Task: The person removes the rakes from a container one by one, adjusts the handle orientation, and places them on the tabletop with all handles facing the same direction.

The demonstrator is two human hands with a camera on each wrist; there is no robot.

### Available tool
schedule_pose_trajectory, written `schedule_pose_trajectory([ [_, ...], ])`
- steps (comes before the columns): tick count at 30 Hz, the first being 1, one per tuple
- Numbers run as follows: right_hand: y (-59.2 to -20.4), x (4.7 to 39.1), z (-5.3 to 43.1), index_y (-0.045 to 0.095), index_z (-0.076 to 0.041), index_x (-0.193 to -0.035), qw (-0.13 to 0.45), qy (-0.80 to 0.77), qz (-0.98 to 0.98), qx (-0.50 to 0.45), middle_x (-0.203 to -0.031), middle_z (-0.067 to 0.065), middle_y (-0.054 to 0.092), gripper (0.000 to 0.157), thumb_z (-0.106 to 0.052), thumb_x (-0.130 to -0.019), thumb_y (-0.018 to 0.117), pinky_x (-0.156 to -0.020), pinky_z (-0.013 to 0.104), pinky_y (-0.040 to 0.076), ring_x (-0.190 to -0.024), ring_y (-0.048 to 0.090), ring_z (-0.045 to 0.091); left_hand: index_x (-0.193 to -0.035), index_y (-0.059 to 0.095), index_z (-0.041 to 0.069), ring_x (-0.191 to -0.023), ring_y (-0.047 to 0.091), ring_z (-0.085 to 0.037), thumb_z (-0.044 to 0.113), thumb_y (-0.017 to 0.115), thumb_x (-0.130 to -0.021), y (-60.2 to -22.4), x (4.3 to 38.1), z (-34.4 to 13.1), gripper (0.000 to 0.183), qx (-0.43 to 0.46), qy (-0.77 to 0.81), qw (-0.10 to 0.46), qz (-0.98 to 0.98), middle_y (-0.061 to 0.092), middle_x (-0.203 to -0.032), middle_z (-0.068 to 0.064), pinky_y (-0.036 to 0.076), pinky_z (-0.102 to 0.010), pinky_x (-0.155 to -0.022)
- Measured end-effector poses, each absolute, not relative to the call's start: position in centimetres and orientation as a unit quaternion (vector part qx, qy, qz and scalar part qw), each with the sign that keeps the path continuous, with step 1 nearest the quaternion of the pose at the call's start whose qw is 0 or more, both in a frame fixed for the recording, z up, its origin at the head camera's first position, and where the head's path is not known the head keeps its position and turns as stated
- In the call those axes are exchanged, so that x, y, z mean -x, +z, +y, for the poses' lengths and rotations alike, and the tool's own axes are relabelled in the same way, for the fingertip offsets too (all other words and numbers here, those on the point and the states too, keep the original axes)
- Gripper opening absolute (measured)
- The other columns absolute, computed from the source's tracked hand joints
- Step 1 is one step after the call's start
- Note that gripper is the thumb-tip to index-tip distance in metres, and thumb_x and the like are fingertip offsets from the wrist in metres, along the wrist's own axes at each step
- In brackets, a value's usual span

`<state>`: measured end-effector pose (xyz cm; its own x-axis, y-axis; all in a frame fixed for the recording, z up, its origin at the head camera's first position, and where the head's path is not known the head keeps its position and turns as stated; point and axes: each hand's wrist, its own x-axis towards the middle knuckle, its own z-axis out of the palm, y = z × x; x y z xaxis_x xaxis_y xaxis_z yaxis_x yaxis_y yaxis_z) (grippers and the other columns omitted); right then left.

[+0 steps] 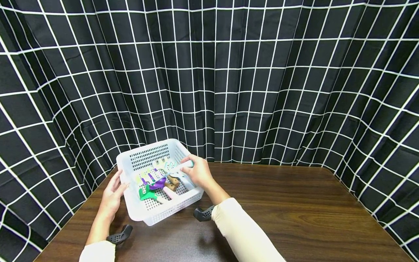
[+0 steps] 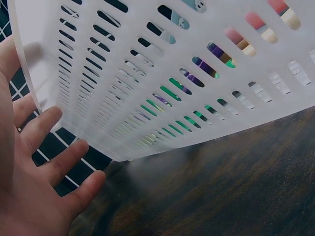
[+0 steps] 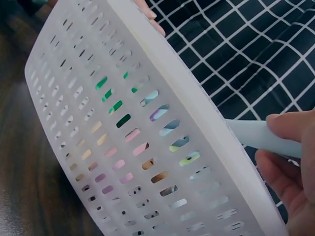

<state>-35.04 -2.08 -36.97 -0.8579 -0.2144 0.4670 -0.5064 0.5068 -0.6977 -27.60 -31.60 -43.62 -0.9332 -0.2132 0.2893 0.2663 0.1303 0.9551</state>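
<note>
A white plastic basket (image 1: 171, 210) with slotted walls stands at the left of the table. My left hand (image 1: 111, 196) holds its left rim, thumb over the edge; in the left wrist view the other fingers (image 2: 69, 157) spread outside the wall. My right hand (image 1: 200, 173) pinches the light blue handle (image 1: 184, 165) of a long, thin tool, its pale far part reaching over the basket. The handle (image 3: 251, 132) also shows past the rim in the right wrist view. Inside lie a green forked piece (image 1: 146, 194), a purple piece (image 1: 158, 183), a pink handle (image 1: 170, 193) and brown pieces (image 1: 173, 180).
Several small pale and purple items lie deeper in the basket, too small to tell apart. A dark wooden table (image 1: 288, 203) extends to the right. Behind it hangs a black curtain (image 1: 248, 91) with white grid lines. Black wrist mounts (image 1: 203, 214) jut from both wrists.
</note>
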Motion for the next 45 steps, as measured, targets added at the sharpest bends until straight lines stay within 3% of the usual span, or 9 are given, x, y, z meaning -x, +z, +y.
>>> schedule_pose_trajectory([
  [6, -37.1, 34.4, -1.4, 0.071, -0.013, -0.093, 0.205, 0.494, -0.822, -0.195, -0.088, 0.003, 0.071, 0.020, -0.009, -0.076, 0.082, -0.063, 0.026, 0.050, -0.073, 0.059, 0.013, -0.155, 0.016, 0.005, -0.106, 0.046, 0.008, 0.012, 0.050, -0.102, -43.8, 27.8, -31.3, 0.064, 0.018, -0.662, 0.178, -0.728, 0.020, -0.156, -0.025, 0.040, -0.009, -0.083],
  [14, -37.2, 33.6, -0.1, 0.072, -0.009, -0.091, 0.251, 0.537, -0.780, -0.201, -0.086, 0.004, 0.070, 0.020, -0.004, -0.074, 0.081, -0.063, 0.027, 0.048, -0.072, 0.057, 0.014, -0.156, 0.016, 0.006, -0.110, 0.044, 0.005, 0.013, 0.050, -0.102, -43.8, 27.9, -30.9, 0.064, 0.021, -0.663, 0.177, -0.728, 0.019, -0.157, -0.023, 0.039, -0.010, -0.086],
  [26, -38.1, 33.0, 3.2, 0.074, -0.005, -0.094, 0.261, 0.598, -0.737, -0.175, -0.091, 0.007, 0.072, 0.020, -0.001, -0.075, 0.078, -0.062, 0.023, 0.049, -0.072, 0.059, 0.012, -0.155, 0.018, 0.005, -0.108, 0.047, 0.006, 0.017, 0.052, -0.101, -43.9, 27.5, -31.5, 0.065, 0.019, -0.663, 0.189, -0.724, 0.021, -0.156, -0.026, 0.039, -0.010, -0.084],
  [35, -35.3, 29.9, 6.0, 0.069, 0.010, -0.098, 0.257, 0.637, -0.711, -0.149, -0.085, 0.018, 0.069, 0.020, 0.005, -0.079, 0.072, -0.057, 0.016, 0.043, -0.066, 0.057, 0.010, -0.154, 0.017, 0.001, -0.105, 0.048, 0.008, 0.015, 0.052, -0.101, -44.0, 27.5, -31.6, 0.065, 0.034, -0.675, 0.190, -0.712, 0.018, -0.155, -0.029, 0.040, -0.010, -0.083],
  [45, -38.4, 32.9, 8.3, 0.073, -0.002, -0.097, 0.332, 0.639, -0.689, -0.086, -0.082, 0.010, 0.068, 0.020, 0.002, -0.077, 0.076, -0.056, 0.017, 0.040, -0.064, 0.055, 0.008, -0.155, 0.017, 0.003, -0.103, 0.049, 0.008, 0.015, 0.050, -0.102, -43.8, 27.5, -31.5, 0.064, 0.029, -0.667, 0.188, -0.720, 0.019, -0.155, -0.028, 0.041, -0.009, -0.082],
])
